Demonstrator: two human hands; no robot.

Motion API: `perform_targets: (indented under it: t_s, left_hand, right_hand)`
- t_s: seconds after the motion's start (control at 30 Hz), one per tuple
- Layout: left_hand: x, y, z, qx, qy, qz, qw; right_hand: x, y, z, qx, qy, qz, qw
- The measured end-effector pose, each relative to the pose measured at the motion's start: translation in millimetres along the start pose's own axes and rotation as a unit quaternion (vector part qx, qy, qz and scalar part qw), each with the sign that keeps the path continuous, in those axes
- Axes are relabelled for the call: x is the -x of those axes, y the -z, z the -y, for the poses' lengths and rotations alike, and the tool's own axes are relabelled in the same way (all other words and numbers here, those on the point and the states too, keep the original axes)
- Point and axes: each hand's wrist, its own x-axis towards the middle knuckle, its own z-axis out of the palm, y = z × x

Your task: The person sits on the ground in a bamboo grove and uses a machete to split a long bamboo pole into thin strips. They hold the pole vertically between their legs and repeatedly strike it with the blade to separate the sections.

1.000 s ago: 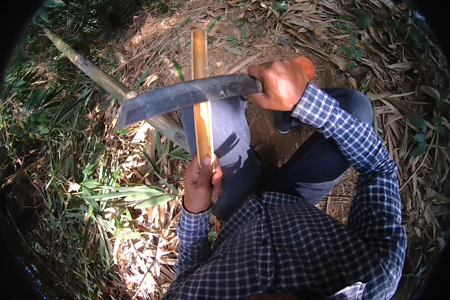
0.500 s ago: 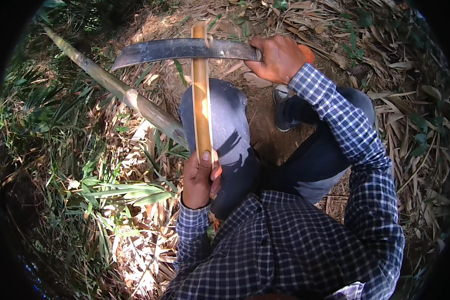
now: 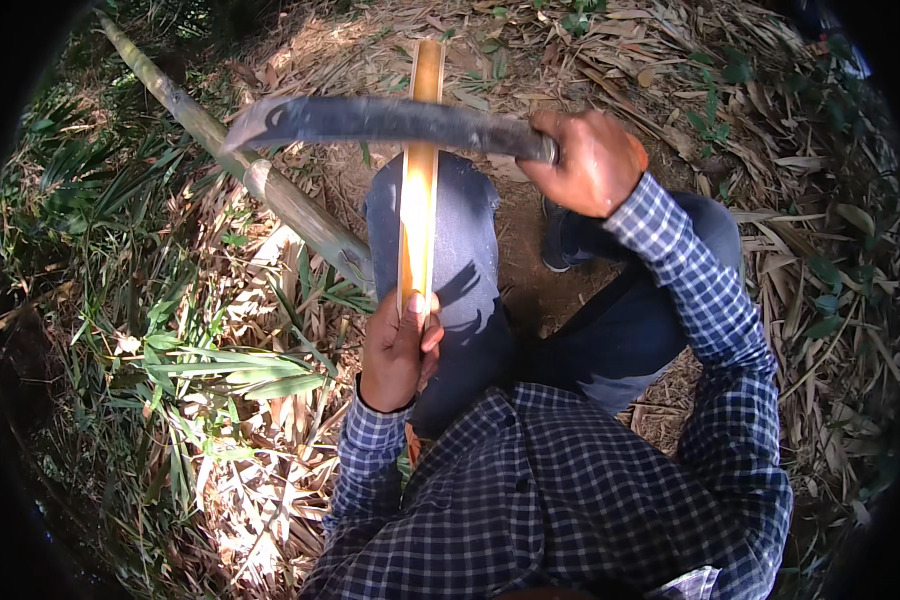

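My left hand [image 3: 398, 352] grips the lower end of a split bamboo strip [image 3: 419, 215], thumb on its pale yellow inner face. The strip stands out away from me above my bent left knee [image 3: 467, 225]. My right hand [image 3: 588, 160] is closed round the handle of a machete [image 3: 390, 124], with a bit of orange showing behind the fist. Its long dark blade lies crosswise over the upper part of the strip, curved tip to the left, and is slightly blurred. Whether the edge touches the bamboo I cannot tell.
A long bamboo pole [image 3: 288, 200] slants from the far left to beside my left knee. Dry bamboo leaves [image 3: 270, 490] litter the ground, with green leafy plants [image 3: 90, 215] to the left. My other leg [image 3: 630, 300] is folded at the right.
My right hand and the machete have come nearer to me, the blade now lower along the strip. The curl of shaving at the blade no longer shows. My left hand keeps its grip.
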Motion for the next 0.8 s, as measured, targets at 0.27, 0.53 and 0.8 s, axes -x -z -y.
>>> perform_targets:
  t_s: [0.27, 0.53, 0.8]
  left_hand:
    - [-1.9, -12.6, 5.0, -0.013, -0.047, -0.001, 0.999]
    - [-1.3, -10.1, 5.2, -0.032, -0.038, -0.017, 0.999]
    - [-0.1, -10.6, 8.8, -0.043, -0.049, -0.011, 0.998]
  right_hand:
    - [32.4, -22.1, 19.7, -0.003, 0.108, 0.005, 0.994]
    - [36.2, -20.4, 20.2, 0.029, 0.093, 0.015, 0.995]
    - [38.3, -10.4, 17.9, 0.046, 0.097, 0.027, 0.994]
